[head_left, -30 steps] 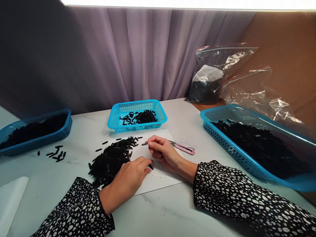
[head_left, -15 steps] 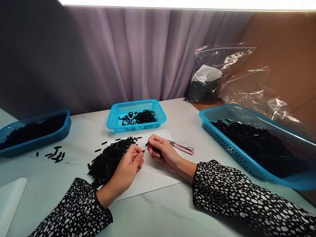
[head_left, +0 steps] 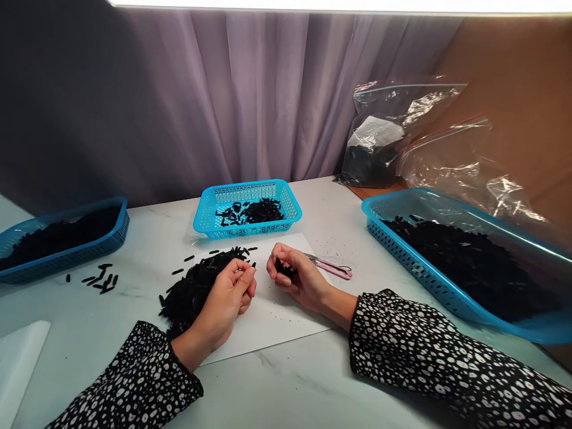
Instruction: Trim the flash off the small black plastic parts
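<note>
Head cam: the left hand (head_left: 227, 298) is closed in a pinch, with what looks like the dark tip of a piece (head_left: 254, 265) poking out at the fingertips. The right hand (head_left: 300, 275) is curled around a small bunch (head_left: 285, 270) of black pieces. Main pile (head_left: 192, 295) is just beside the left hand, partly on the white sheet (head_left: 268, 322).

Biggest risk imo is the right hand. The bunch sits loose in curled fingers, so opening them too far could drop the lot. The pinched piece is tiny, so a weak grip could lose it, and black on black it'd be a pain to find. The left forearm is right by the pile too, so a careless sweep could scatter it. Snips (head_left: 337, 270) lie right behind the right hand, blades partly hidden, so backing into them could mean a nick.

Surface is a pale marbled table (head_left: 286, 387), with dark specks and some strays (head_left: 107, 289) on the left. Three blue baskets with black bits: left (head_left: 120, 229), middle (head_left: 243, 193), right (head_left: 413, 271). Behind: purplish curtain (head_left: 261, 107), clear bags (head_left: 373, 164) by a brown wall (head_left: 522, 71), bright light (head_left: 339, 5) up top.
</note>
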A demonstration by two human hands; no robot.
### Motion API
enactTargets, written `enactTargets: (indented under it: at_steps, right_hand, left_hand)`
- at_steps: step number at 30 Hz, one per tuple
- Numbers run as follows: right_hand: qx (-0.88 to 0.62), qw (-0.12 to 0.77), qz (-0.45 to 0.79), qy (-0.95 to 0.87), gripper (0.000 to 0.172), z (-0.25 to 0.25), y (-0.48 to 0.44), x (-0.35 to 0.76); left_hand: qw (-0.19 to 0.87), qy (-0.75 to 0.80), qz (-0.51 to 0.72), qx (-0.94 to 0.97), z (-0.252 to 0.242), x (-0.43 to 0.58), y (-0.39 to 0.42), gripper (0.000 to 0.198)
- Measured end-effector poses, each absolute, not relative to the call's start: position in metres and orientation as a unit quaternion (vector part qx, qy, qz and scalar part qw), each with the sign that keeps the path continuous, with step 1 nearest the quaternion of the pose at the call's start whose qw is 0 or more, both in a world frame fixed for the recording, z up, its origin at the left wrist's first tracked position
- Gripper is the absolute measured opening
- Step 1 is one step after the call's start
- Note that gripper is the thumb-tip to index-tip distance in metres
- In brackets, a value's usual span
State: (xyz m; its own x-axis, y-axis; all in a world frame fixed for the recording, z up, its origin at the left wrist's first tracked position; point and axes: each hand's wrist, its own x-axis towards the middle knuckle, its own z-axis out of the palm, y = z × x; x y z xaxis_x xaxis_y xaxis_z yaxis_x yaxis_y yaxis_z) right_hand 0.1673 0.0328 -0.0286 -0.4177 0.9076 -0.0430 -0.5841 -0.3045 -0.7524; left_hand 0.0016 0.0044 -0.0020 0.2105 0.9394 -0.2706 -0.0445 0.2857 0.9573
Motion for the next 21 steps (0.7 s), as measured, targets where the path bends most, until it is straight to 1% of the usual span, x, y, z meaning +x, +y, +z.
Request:
enactTargets:
  at_steps: [4,10,15,17,20,21]
  right_hand:
    - [-0.233,0.460,0.781,-0.351,0.018,-0.0290,0.0323,0.1668]
    - [-0.280,0.440,0.747,-0.411,0.031,-0.0318,0.0302,0.1615]
    - [-0.285,0.448,0.755,-0.385,0.038,-0.0330,0.0320,0.1619]
    - [-0.285,0.453,0.762,-0.365,0.040,-0.0326,0.0333,0.1629]
    - [-0.277,0.463,0.769,-0.343,0.041,-0.0318,0.0344,0.1641]
    - [-0.275,0.466,0.770,-0.340,0.040,-0.0316,0.0344,0.1644]
  left_hand:
    - [0.640,0.496,0.382,0.446,0.0005,0.0028,0.0046,0.032]
    - [0.634,0.497,0.368,0.464,-0.0013,0.0021,0.0031,0.035]
    - [0.634,0.498,0.357,0.471,-0.0007,0.0025,0.0022,0.038]
    - [0.642,0.497,0.360,0.460,0.0023,0.0028,0.0022,0.034]
    - [0.658,0.493,0.375,0.428,0.0067,0.0029,0.0026,0.019]
    - [0.662,0.492,0.383,0.416,0.0076,0.0029,0.0027,0.016]
